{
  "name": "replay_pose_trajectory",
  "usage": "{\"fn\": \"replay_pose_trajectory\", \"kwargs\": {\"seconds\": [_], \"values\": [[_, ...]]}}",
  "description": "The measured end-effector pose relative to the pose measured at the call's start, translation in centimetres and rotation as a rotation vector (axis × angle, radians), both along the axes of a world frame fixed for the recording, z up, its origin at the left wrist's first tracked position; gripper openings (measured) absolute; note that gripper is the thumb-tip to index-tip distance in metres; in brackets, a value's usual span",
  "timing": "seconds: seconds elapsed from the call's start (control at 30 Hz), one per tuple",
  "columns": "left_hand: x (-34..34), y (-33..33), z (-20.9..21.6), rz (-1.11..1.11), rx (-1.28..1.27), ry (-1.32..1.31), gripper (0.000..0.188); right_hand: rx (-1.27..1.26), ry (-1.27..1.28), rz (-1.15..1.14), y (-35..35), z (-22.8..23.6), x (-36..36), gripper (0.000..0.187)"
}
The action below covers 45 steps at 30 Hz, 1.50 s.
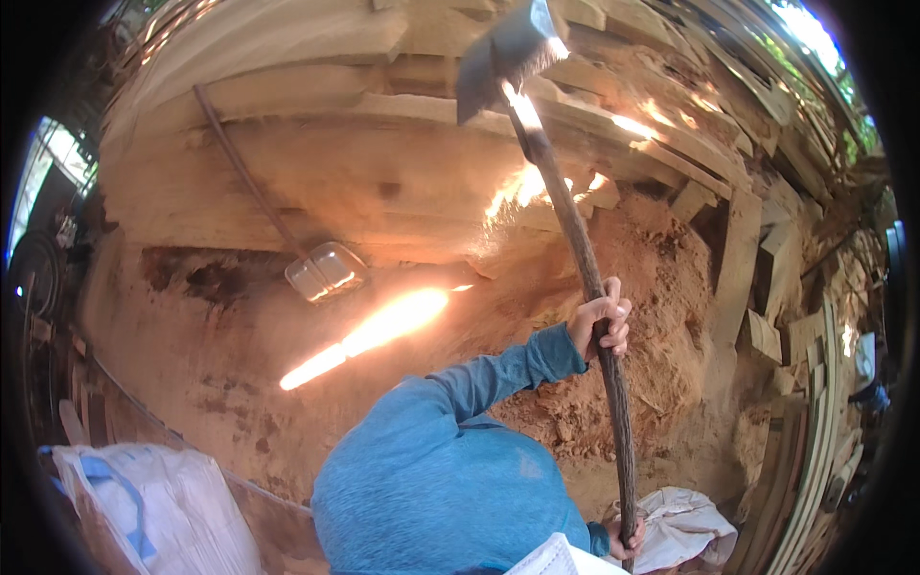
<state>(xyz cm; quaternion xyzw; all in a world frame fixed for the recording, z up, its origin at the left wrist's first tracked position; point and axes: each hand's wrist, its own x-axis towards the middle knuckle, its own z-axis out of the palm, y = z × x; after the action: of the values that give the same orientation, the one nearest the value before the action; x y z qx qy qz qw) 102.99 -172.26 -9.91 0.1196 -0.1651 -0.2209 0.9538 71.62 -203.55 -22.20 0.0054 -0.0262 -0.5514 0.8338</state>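
Note:
A long-handled hoe [567,206] is held aloft, slanting from the lower edge toward the top of the view. Its broad grey metal blade [494,62] is at the far end, above stacked boards. Around the middle of the rough wooden handle, my left hand [604,321] has its fingers wrapped. Lower down, near the bottom edge, my right hand [628,540] grips the handle's near end and is partly hidden. Beneath the left hand lies a heap of loose reddish soil [661,297].
A shovel [247,182] with a pale metal scoop leans at the upper left. Wooden planks [738,278] line the back and right. A white sack [177,508] is at lower left, another pale sack [682,525] at lower right. Bright sunlight streaks the dirt floor [240,402].

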Motion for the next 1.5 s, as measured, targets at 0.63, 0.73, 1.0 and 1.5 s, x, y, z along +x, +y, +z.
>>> {"fn": "replay_pose_trajectory", "kwargs": {"seconds": [0.63, 0.73, 1.0, 1.5], "values": [[-0.1, 4.1, 3.6, 0.148, -0.01, -0.039, 0.02, 0.16, -0.048, 0.259, -1.4, -4.7, 2.8, 0.019], [1.0, 5.0, 1.5, 0.15, -0.092, -0.092, 0.02, 0.033, -0.076, 0.446, -0.5, -1.7, 3.7, 0.02], [3.9, 4.3, 1.2, 0.11, -0.052, 0.252, 0.023, -0.21, 0.029, 0.177, 2.9, 3.3, 6.3, 0.025], [4.1, 6.5, -1.2, 0.254, 0.002, 0.339, 0.022, -0.285, 0.249, 0.174, 2.5, 4.8, 9.1, 0.025]]}}
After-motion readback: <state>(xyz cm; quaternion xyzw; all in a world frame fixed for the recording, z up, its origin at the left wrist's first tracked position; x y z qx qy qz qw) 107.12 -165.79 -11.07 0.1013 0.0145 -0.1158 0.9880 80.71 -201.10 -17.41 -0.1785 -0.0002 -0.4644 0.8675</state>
